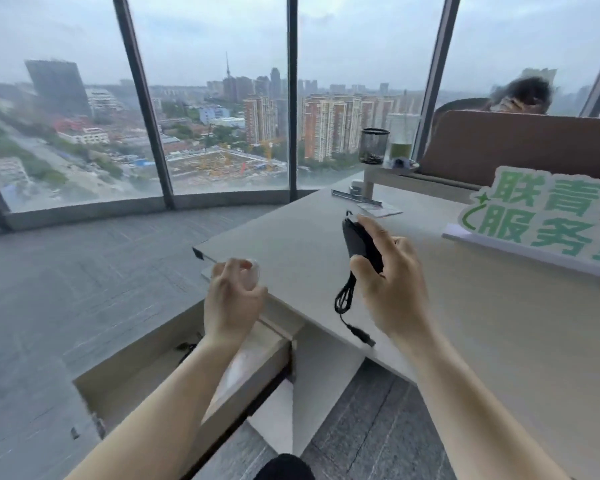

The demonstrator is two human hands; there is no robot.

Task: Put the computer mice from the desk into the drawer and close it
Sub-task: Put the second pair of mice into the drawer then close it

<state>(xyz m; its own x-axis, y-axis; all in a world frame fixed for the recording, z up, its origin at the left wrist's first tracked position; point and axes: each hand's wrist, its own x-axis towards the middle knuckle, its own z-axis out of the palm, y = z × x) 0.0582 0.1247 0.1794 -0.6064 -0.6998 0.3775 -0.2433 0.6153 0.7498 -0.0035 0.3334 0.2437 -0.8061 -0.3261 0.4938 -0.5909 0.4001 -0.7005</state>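
Observation:
My right hand (388, 278) grips a black wired mouse (355, 239) above the beige desk (499, 323). Its bundled cable (345, 299) hangs below my fingers, and the USB plug (364, 336) dangles near the desk's front edge. My left hand (232, 299) holds a pale, whitish mouse (252, 273), blurred, over the desk's left corner. Below it the drawer (125, 372) stands pulled out and open. Inside the drawer a dark item (187, 348) shows beside my left forearm, which hides much of the interior.
A green-and-white sign (541, 220) stands on the desk at the right. Farther back are a mesh pen cup (374, 145), a glass of green liquid (400, 148), a raised shelf (406, 180) and some papers (378, 207). A brown partition (520, 147) has a person behind it. Grey carpet and floor-to-ceiling windows lie to the left.

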